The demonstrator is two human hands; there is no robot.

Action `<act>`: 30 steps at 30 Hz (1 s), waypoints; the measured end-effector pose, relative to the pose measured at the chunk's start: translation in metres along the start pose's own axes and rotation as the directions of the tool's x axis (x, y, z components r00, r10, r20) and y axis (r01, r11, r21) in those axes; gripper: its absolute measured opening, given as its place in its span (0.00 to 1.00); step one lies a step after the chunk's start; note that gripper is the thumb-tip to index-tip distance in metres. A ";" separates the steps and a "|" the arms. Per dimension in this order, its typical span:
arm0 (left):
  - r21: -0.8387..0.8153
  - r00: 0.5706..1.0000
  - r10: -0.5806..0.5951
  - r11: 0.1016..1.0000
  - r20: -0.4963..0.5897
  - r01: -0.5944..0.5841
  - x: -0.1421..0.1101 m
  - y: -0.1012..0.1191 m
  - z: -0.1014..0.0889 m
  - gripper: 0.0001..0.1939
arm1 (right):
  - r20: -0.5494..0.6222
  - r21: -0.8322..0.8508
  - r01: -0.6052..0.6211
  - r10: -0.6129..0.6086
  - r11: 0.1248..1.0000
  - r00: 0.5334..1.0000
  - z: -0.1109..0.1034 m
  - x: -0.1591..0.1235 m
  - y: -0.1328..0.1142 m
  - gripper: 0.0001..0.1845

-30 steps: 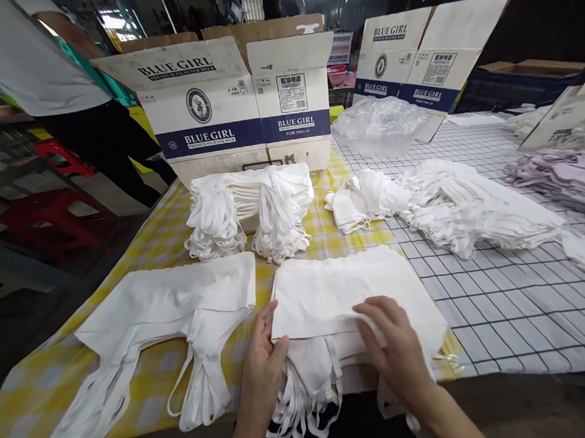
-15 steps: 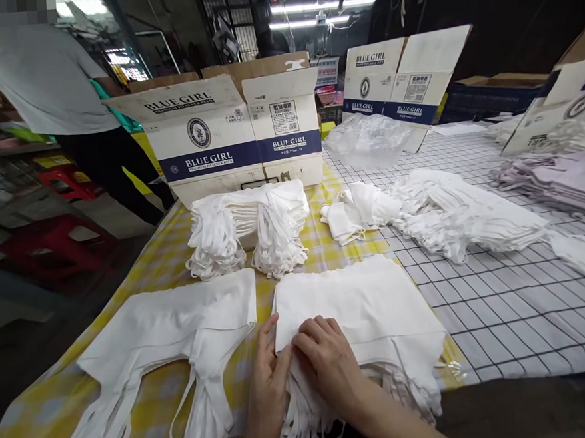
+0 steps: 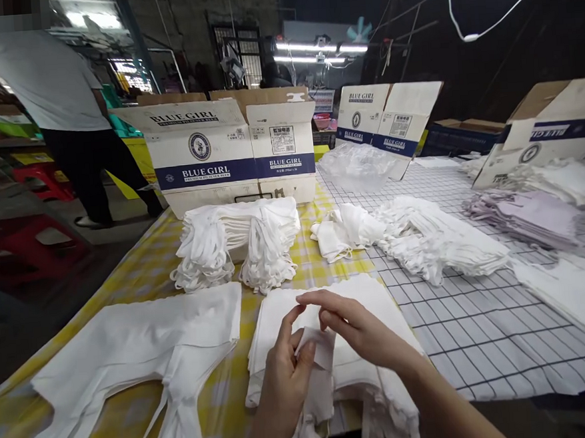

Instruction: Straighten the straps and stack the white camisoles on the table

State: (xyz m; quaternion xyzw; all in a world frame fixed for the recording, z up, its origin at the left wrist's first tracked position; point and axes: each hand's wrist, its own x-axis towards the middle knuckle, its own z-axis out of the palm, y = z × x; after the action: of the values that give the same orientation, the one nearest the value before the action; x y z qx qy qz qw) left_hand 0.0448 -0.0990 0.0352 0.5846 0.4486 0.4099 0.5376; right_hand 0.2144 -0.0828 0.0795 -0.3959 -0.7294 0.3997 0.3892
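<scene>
My left hand (image 3: 289,373) is closed on a white strappy top (image 3: 321,347), its thumb over a raised, folded edge. My right hand (image 3: 352,321) arches above that edge with bent fingers apart; its index fingertip is close to my left fingertips. Whether its other fingertips touch the cloth is hard to tell. Beneath both hands lies a stack of white tops (image 3: 373,300), straps hanging towards me. On the left another white top (image 3: 145,336) is spread flat with its straps towards me.
Behind are a folded bundle of white tops (image 3: 238,239), a crumpled white piece (image 3: 346,228) and a white pile (image 3: 438,235). Open cartons (image 3: 207,148) and clear plastic (image 3: 361,164) stand further back. Lilac garments (image 3: 533,215) lie right. A person (image 3: 58,95) stands at left.
My hands have lifted and folded up the edge of the top they were pressing on. My right fingers have risen off the stack. The camera view has tilted up slightly.
</scene>
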 end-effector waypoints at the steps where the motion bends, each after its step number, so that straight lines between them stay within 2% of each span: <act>1: -0.016 1.000 0.007 1.000 0.026 -0.007 0.002 0.006 0.003 0.29 | 0.065 0.037 -0.027 0.025 0.999 0.998 -0.010 0.005 -0.003 0.19; 4: -0.103 0.996 0.024 0.995 0.082 -0.016 0.005 0.024 0.009 0.31 | 0.244 0.143 -0.153 0.115 0.978 0.963 -0.033 0.019 -0.007 0.21; 7: -0.216 0.992 0.025 0.976 0.125 0.003 0.007 0.036 0.011 0.34 | 0.449 0.190 -0.321 0.209 0.928 0.869 -0.043 0.025 -0.007 0.23; 9: -0.282 0.990 0.018 0.959 0.141 0.022 0.010 0.038 0.011 0.36 | 0.524 0.172 -0.403 0.263 0.899 0.810 -0.045 0.024 -0.006 0.21; 11: -0.350 0.990 0.020 0.936 0.141 0.031 0.012 0.035 0.012 0.38 | 0.508 0.159 -0.447 0.315 0.880 0.802 -0.046 0.020 -0.004 0.18; 16: -0.525 0.991 0.033 0.850 0.133 0.042 0.015 0.027 0.014 0.40 | 0.357 0.245 -0.493 0.395 0.835 0.846 -0.046 0.010 0.003 0.17; 21: -0.566 0.992 0.012 0.822 0.127 0.063 0.015 0.025 0.016 0.38 | 0.303 0.306 -0.522 0.439 0.796 0.846 -0.048 0.005 -0.003 0.17; 26: -0.458 0.996 0.028 0.889 0.080 0.012 0.015 0.022 0.018 0.37 | 0.348 0.237 -0.494 0.402 0.837 0.847 -0.048 0.000 -0.011 0.18; 28: -0.303 0.999 0.048 0.952 0.013 -0.042 0.015 0.022 0.016 0.31 | 0.321 0.216 -0.466 0.389 0.858 0.864 -0.049 -0.001 -0.010 0.19; 30: -0.049 0.983 0.106 0.992 -0.147 -0.114 0.012 0.022 0.013 0.24 | 0.184 0.235 -0.433 0.398 0.870 0.899 -0.053 0.000 -0.011 0.20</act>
State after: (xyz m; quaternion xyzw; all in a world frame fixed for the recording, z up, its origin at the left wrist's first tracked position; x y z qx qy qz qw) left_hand 0.0625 -0.0917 0.0562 0.5619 0.4413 0.4927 0.4967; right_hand 0.2585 -0.0719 0.1092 -0.4599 -0.5892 0.5947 0.2961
